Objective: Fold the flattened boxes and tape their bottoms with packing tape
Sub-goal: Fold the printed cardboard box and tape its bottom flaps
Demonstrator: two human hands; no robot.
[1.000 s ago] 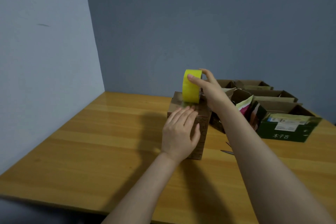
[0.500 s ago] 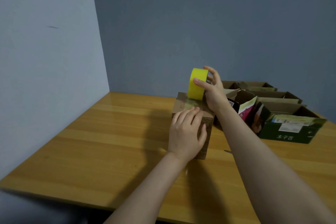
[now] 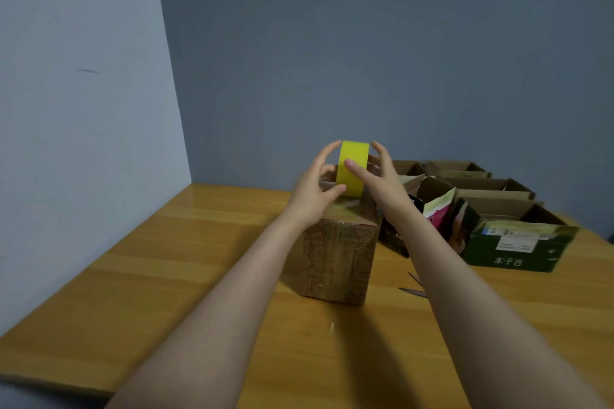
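A brown printed cardboard box (image 3: 339, 259) stands on the wooden table (image 3: 186, 262), bottom side up, with clear tape along its top and down its near face. A yellow roll of packing tape (image 3: 352, 166) stands on edge over the far end of the box. My right hand (image 3: 378, 179) grips the roll from the right, thumb across its face. My left hand (image 3: 315, 189) holds the roll from the left, fingers curled round its side.
Several folded open boxes sit at the right: brown ones (image 3: 478, 183) at the back, a dark green one (image 3: 518, 242) in front, a colourful printed one (image 3: 432, 212) beside my right forearm. Scissors (image 3: 412, 289) lie partly hidden under that forearm. Walls close the left and far sides.
My left hand has lifted off the box top and gone up to the tape roll. The roll has moved toward the far end of the box. The camera has tilted.
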